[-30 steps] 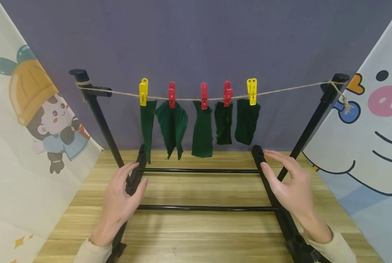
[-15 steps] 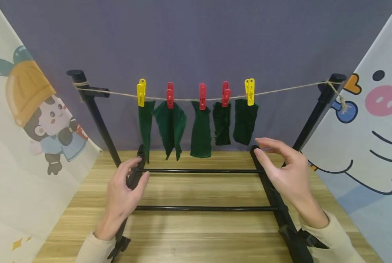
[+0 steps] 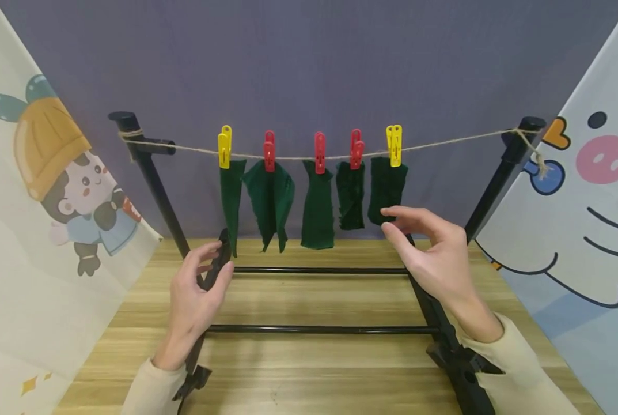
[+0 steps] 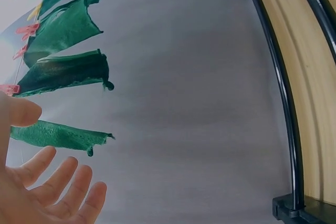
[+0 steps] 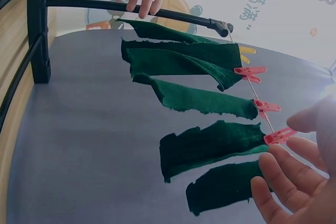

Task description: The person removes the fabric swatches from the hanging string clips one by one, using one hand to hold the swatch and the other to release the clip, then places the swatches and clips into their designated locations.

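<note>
A string [image 3: 443, 142] spans the rack's two posts, and several dark green cloth pieces [image 3: 318, 210] hang from it by red [image 3: 320, 151] and yellow clothespins [image 3: 224, 147]. My right hand [image 3: 438, 253] is raised, thumb and fingers apart. In the head view its fingertips overlap the lower edge of the rightmost cloth [image 3: 386, 187]; contact cannot be told. Lower down, my left hand [image 3: 197, 300] hovers near the left post with thumb and fingers spread, holding nothing. The left wrist view shows the left palm [image 4: 31, 198] below a cloth strip [image 4: 60, 136].
The black rack has a left post [image 3: 158, 190], a right post [image 3: 490, 190] and two crossbars [image 3: 319, 329] low over the wooden tabletop [image 3: 309, 369]. A grey-blue backdrop [image 3: 309, 69] stands behind. Cartoon-printed sheets [image 3: 39, 300] flank both sides.
My right hand has moved up and left from beside the right side of the rack to the rightmost cloth. The left hand has shifted only slightly. The cloths hang as before.
</note>
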`<state>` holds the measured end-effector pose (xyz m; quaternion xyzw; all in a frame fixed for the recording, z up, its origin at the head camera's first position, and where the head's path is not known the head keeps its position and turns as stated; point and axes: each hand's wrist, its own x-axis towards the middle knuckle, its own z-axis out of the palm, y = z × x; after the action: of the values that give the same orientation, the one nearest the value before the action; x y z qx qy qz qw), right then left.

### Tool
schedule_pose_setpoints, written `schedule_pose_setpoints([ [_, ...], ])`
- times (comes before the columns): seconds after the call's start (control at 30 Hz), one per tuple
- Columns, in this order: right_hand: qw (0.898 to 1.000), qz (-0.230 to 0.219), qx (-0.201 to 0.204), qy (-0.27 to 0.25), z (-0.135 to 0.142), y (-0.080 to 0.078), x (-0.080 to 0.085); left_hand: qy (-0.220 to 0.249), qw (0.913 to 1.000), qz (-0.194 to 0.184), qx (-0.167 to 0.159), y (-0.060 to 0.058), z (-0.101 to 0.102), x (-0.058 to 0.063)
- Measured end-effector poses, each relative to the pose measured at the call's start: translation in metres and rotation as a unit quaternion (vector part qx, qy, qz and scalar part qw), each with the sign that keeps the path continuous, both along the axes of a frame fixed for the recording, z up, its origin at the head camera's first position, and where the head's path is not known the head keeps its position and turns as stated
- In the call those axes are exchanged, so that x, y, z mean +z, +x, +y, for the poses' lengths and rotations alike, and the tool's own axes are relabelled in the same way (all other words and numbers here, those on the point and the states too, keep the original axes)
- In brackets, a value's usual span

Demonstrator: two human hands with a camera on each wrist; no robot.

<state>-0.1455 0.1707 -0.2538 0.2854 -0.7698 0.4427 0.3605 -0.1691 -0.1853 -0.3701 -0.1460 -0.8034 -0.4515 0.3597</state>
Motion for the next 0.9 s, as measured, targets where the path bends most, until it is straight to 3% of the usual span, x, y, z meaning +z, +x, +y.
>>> schedule_pose_setpoints([
  [0.17,1.0,-0.008,0.018,0.001,-0.007,-0.004,0.004,0.009,0.9998,0.009,-0.012,-0.002,0.002,0.005],
  [0.47,0.999,0.008,0.039,0.015,-0.021,-0.005,0.015,0.03,0.9991,-0.015,-0.025,-0.006,0.006,0.013],
  [0.73,0.998,0.022,0.06,0.024,-0.034,-0.013,0.02,0.038,0.9986,0.013,-0.035,0.004,0.019,0.047],
  [0.9,0.997,0.017,0.063,0.03,-0.035,-0.029,0.012,0.035,0.9988,0.013,-0.032,0.004,0.02,0.057],
])
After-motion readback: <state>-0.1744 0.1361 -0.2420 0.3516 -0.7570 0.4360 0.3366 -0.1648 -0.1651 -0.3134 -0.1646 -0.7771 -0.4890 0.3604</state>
